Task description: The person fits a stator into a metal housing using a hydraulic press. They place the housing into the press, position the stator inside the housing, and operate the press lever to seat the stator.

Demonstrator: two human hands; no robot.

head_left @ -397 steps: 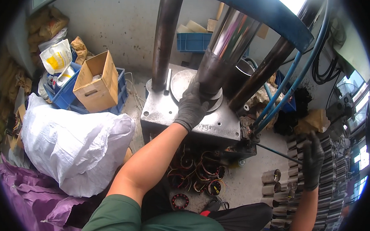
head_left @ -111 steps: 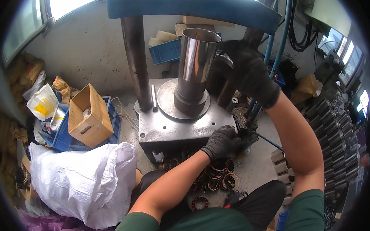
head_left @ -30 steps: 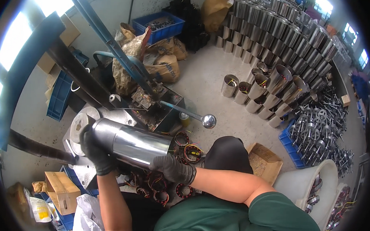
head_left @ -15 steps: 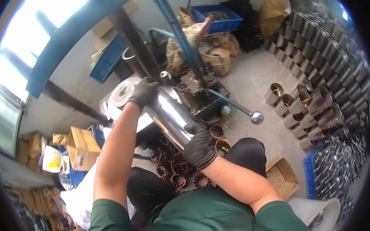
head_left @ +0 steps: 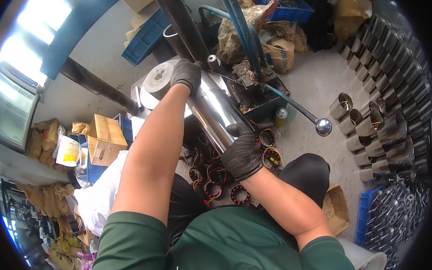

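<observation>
- The long, shiny silver metal cylinder (head_left: 216, 105) is in both hands, in front of the press, raised above the floor and tilted in the view.
- Its long axis slants from upper left, by the press bed, to lower right, toward the person's knees.
- The black-gloved left hand (head_left: 185, 76) has its fingers clamped over the upper end; their tips are hidden.
- The black-gloved right hand (head_left: 242, 154) has its fingers wrapped round the lower end, thumb on top.
- The thick, pale grey round metal disc (head_left: 159, 80) sits just left of the left hand, much nearer to it than to the right; whether it touches the cylinder, I cannot tell.
- Below the cylinder, red-and-black wire-wound rings (head_left: 240, 194) lie on the floor.
- The blue lever with a silver ball end (head_left: 294, 107) reaches out beyond the right hand.
</observation>
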